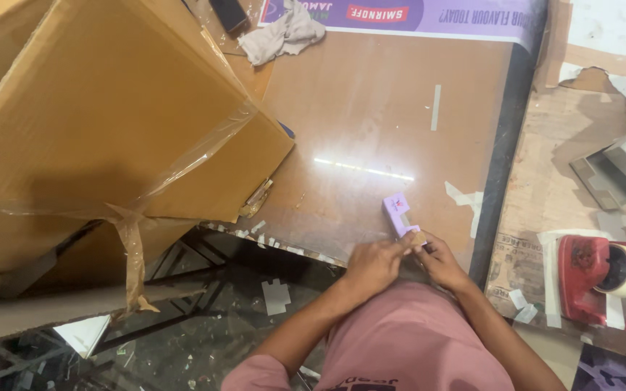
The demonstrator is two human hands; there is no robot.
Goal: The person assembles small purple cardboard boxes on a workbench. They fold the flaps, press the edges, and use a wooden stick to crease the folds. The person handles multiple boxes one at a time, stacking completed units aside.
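While both hands meet at the near edge of the brown desk (pixel 371 108), the work in hand looks like the closing or folding of a small purple carton (pixel 398 213). The left hand (pixel 372 265) curls its fingers around the near end of the carton, pressed together on it, and the right hand (pixel 440 262) pinches the same end from the other side, where a bare cardboard-coloured flap shows between the fingertips. The carton lies slanted, its far end pointing away from the person and resting on or just above the desk; which of the two I cannot tell.

To the left, a large corrugated cardboard box (pixel 110 123) with loose clear tape leans over the desk edge, well apart from the hands. On the right, a red tape dispenser (pixel 594 279) with a roll of pale tape sits on a lower surface, near the right forearm. A crumpled grey cloth (pixel 282 32) lies at the far end of the desk beside a purple printed sheet (pixel 429 14).

Judging by the exposed flap, the next move calls for a steady hold from one hand while the other tucks or presses the flap home, without crushing the thin walls.
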